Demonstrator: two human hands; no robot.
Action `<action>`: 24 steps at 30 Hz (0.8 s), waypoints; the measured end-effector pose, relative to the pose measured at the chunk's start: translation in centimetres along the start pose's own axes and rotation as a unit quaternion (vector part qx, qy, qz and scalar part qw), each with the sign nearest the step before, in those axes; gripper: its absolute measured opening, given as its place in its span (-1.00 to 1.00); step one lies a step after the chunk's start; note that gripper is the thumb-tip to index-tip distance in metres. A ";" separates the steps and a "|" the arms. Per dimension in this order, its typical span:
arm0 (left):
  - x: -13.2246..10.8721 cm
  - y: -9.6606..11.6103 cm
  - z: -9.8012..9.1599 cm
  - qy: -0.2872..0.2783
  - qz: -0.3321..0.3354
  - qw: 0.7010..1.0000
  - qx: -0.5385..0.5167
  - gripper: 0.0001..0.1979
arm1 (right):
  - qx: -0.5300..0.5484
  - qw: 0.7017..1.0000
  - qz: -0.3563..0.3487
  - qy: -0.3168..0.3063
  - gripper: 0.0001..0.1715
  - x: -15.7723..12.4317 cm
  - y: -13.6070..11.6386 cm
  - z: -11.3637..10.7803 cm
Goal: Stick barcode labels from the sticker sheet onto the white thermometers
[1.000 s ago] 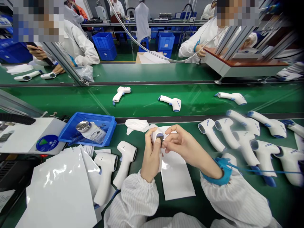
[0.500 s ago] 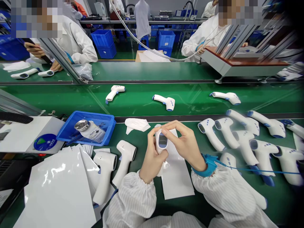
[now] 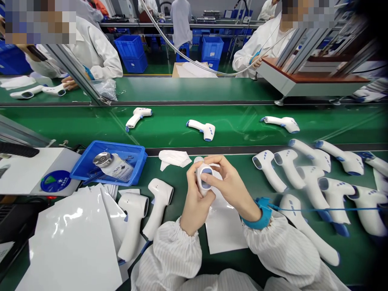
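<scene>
Between my two hands is a white infrared thermometer (image 3: 200, 171), its small display facing me. My left hand (image 3: 195, 202) is closed around its body, thumb toward the lower end of the display. My right hand (image 3: 232, 182) grips the upper right side, and its thumb lies over part of the display. A blue wrist strap with a cord circles my right wrist. Beneath the hands lies a glossy white sheet (image 3: 226, 230). Left of my left hand, two more thermometers rest on the bench, one (image 3: 159, 206) nearer and one (image 3: 131, 222) farther out.
Several thermometers (image 3: 309, 178) lie at the right. A blue tray (image 3: 138, 169) holds a metal-capped bottle; a white cloth (image 3: 174, 158) and a stack of white sheets (image 3: 72, 242) are nearby. Thermometers ride on the green conveyor (image 3: 239, 137). Co-workers sit across it.
My right thumb has moved from the display's upper edge down onto it, and the thermometer is turned slightly. Thermometers on the conveyor have shifted left. The left co-worker's hands have moved.
</scene>
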State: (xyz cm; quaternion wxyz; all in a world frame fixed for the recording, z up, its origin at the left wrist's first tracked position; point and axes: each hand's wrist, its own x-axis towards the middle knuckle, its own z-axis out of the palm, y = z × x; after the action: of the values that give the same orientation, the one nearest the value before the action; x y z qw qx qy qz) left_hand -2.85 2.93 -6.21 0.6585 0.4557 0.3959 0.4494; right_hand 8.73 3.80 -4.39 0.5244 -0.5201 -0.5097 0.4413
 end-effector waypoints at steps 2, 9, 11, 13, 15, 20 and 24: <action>-0.2 0.0 0.2 0.006 0.020 1.000 0.003 -0.34 | 0.022 1.000 -0.005 0.013 -0.83 0.1 -0.1 0.1; -0.2 -0.1 0.1 0.037 -0.021 0.999 -0.031 -0.33 | 0.043 0.998 0.041 0.030 -0.84 -1.1 0.1 0.5; 0.1 0.1 -0.2 0.044 -0.024 0.996 -0.075 -0.32 | 0.030 0.996 0.087 0.005 -0.65 -1.8 0.5 0.8; 0.4 0.2 -0.5 0.046 -0.024 0.990 -0.134 -0.27 | 0.013 0.987 0.143 -0.073 -0.46 -2.2 1.0 0.7; 0.7 0.3 -0.8 0.032 -0.043 0.984 -0.170 -0.19 | -0.022 0.969 0.188 -0.161 -0.39 -1.6 1.4 0.0; 1.1 -0.3 -1.3 0.011 -0.075 0.994 -0.074 -0.19 | -0.341 0.924 0.172 -0.033 -0.50 5.7 2.2 -4.3; 1.2 -0.6 -1.5 0.026 -0.067 0.997 -0.033 -0.37 | -0.432 0.888 0.141 0.070 -0.36 13.6 2.4 -6.4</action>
State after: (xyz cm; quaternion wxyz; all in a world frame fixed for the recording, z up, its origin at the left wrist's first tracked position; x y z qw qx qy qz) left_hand -3.71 4.35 -7.34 0.6912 0.3949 0.4274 0.4285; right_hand 16.48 16.84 -5.38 0.2147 -0.7910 -0.5332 0.2095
